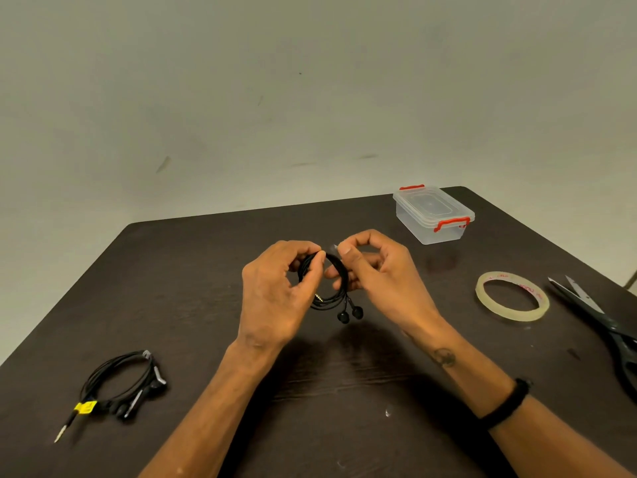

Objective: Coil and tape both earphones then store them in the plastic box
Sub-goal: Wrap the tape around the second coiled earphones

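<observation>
Black scissors (599, 319) (blades open) on dark table (206, 270).

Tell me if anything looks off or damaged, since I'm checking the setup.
Nothing is spilled or damaged. The scissors lie open at the table's right edge, partly out of frame. The box has its lid on, so it must be opened before storing. Both hands hold the coil.

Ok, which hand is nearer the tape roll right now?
Right. The right hand is at table centre, pinching the coiled earphone, with the tape roll lying off to its right. The left hand holds the coil's other side, farther from the roll.
</observation>
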Demonstrator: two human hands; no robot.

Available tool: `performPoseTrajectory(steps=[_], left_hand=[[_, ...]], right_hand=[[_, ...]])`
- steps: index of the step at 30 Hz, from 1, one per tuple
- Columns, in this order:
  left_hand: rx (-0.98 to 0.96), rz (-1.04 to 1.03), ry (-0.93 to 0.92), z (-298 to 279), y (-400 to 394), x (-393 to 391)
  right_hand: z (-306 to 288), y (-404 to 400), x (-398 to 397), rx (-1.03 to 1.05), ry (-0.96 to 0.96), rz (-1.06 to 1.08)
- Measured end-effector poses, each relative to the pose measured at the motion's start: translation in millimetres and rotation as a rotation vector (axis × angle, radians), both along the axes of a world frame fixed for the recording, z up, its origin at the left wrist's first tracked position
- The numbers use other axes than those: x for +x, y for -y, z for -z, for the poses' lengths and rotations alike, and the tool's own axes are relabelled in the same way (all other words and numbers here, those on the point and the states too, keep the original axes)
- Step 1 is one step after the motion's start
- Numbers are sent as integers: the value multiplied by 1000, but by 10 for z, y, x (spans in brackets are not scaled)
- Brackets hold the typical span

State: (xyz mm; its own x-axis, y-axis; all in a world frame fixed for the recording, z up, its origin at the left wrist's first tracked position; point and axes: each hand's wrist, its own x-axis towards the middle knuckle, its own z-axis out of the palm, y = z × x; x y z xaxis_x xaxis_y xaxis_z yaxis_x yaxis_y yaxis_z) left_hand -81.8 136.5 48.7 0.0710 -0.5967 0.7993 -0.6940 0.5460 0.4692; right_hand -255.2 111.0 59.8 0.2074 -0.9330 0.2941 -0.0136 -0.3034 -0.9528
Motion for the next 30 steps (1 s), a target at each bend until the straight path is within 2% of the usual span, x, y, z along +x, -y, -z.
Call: performPoseTrajectory(steps=[9, 20, 26, 30], left_hand=[[-3, -9, -24, -6, 0, 27], [2, -29, 0, 23, 13, -5], [16, -12, -5, 22, -11, -45], [59, 22, -85, 14, -42, -115]], right_hand=[[4, -21, 12, -141, -131, -30], [79, -2, 37, -203, -118, 61], [127, -22, 64, -325, -233, 207], [145, -33, 57, -450, -396, 323]])
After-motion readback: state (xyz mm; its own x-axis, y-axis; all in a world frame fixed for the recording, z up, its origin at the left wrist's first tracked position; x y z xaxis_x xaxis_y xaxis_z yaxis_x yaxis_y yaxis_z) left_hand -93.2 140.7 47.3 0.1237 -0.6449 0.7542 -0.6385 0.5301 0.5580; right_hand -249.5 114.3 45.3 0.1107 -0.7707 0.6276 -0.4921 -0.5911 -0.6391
